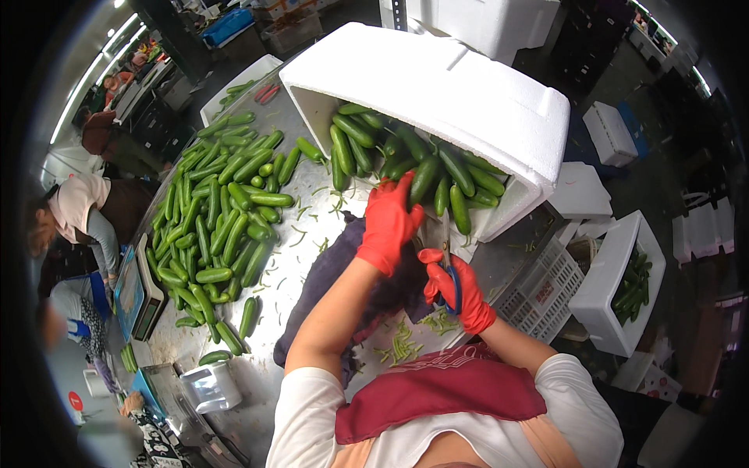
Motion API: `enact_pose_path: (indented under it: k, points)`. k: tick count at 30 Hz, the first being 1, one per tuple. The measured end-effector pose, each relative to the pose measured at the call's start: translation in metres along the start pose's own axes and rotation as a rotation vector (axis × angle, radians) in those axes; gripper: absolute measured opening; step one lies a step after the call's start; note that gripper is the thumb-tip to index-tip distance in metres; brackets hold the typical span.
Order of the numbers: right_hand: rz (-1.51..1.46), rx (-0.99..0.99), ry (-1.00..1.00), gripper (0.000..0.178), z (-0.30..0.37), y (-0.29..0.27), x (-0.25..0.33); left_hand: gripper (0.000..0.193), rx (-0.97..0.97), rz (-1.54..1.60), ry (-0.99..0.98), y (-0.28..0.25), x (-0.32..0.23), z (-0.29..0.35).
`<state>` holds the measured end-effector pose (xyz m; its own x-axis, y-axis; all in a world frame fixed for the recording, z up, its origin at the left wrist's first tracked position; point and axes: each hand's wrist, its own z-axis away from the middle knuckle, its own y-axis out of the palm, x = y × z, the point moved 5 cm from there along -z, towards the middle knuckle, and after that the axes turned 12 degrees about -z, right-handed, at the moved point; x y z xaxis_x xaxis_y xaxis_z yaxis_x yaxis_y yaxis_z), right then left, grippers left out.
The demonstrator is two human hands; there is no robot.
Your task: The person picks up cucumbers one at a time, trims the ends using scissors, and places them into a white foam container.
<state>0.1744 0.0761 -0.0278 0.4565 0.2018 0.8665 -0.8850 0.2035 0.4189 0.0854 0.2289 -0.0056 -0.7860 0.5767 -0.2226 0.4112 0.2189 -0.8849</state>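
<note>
A white foam box (437, 74) lies on its side on the metal table, its opening toward me, with many green cucumbers (460, 171) in it. My left hand (388, 222), in a red rubber glove, reaches to the opening and has its fingers closed around the near end of a cucumber (424, 181). In my right hand (464, 295), also red-gloved, is a pair of scissors (450, 269) with dark blue handles; the blades point away toward the cucumbers. A dark cloth (316, 300) lies under my left forearm.
A big heap of cucumbers (214, 210) covers the table's left side, beside a scale (148, 288). Cut stems (402, 343) litter the metal. At right stand a white plastic crate (542, 288) and a foam box of cucumbers (620, 300). A co-worker (94, 207) bends at the far left.
</note>
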Motion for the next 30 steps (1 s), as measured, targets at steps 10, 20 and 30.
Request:
enact_pose_path:
  k: [10, 20, 30]
  points:
    - [-0.039, -0.003, -0.094, 0.026, -0.004, -0.011, 0.004, 0.059, 0.333, 1.435, -0.273, -0.039, 0.013, 0.086]
    - [-0.065, 0.047, -0.242, 0.038, -0.007, 0.0, 0.028, 0.027, 0.494, 1.392, 0.001, -0.062, -0.019, 0.148]
    - [-0.068, 0.063, -0.194, 0.04, 0.003, -0.01, 0.04, 0.017, 0.732, 0.876, -0.202, -0.074, 0.014, 0.189]
